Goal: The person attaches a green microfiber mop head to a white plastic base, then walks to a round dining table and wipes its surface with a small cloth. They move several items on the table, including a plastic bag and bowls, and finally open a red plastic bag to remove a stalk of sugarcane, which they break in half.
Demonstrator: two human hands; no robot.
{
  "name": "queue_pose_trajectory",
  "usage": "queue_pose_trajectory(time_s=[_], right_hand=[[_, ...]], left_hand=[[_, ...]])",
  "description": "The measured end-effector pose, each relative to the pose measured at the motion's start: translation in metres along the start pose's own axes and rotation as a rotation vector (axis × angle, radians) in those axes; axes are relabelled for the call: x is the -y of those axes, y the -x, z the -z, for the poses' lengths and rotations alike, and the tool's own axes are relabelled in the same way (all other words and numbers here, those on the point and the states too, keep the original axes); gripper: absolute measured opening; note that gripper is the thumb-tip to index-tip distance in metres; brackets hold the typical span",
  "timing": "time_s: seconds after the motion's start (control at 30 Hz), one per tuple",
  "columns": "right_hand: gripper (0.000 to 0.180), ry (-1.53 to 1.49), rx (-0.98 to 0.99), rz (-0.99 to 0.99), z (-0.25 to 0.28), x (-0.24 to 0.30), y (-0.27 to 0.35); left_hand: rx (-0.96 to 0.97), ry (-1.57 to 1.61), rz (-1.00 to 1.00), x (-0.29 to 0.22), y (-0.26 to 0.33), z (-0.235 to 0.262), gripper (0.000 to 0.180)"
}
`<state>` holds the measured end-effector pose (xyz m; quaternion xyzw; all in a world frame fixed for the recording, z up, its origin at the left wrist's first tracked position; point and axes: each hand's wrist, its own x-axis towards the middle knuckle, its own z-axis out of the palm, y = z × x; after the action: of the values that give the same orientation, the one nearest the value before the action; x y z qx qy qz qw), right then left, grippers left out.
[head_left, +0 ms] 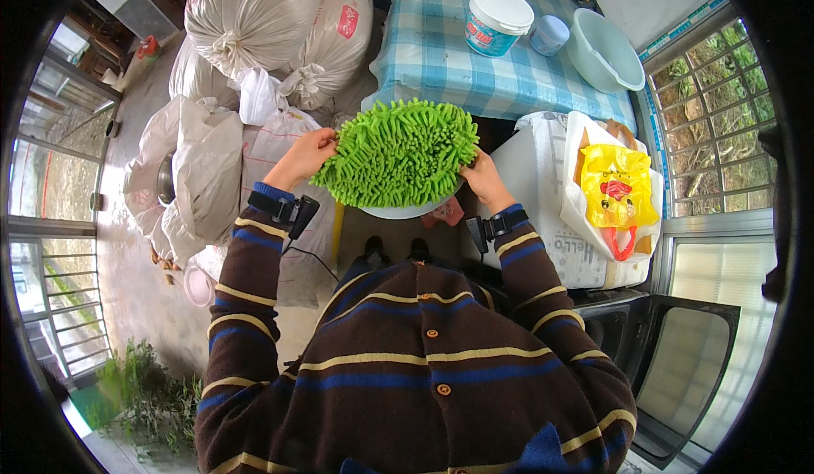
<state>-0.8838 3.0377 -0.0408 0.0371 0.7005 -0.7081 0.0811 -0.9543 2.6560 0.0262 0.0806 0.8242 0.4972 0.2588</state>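
Observation:
A bright green chenille mop pad (398,153) with shaggy, stubby strands is stretched out in front of me at waist height. My left hand (307,158) pinches its left edge, the thumb and fingers closed on the fabric. On the opposite side, my right hand (487,179) grips the right edge in the same way. A pale, smooth curved rim (402,212) shows beneath the pad's near edge; the rest of that piece is hidden under the strands.
Beyond the pad, a blue checked cloth (424,58) covers a table holding a white-lidded tub (500,18), a small jar (549,35) and a pale basin (604,54). Stuffed sacks (254,25) crowd the left. At right, a yellow bag (617,187) lies on a box.

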Motion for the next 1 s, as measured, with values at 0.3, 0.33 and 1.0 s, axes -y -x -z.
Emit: queue_pose_trajectory(time_s=[0.3,0.33,1.0], right_hand=[[0.047,-0.004,-0.045,0.011,-0.003,0.003,-0.003],[0.047,-0.020,-0.056,-0.003,-0.004,0.003,-0.004],[0.039,-0.181,-0.204,0.018,-0.008,-0.007,-0.034]], left_hand=[[0.088,0.259,0.074,0.049,0.006,-0.009,0.038],[0.109,0.332,0.151,0.052,0.008,-0.011,0.040],[-0.053,1.396,-0.006,0.067,0.018,-0.085,0.035]])
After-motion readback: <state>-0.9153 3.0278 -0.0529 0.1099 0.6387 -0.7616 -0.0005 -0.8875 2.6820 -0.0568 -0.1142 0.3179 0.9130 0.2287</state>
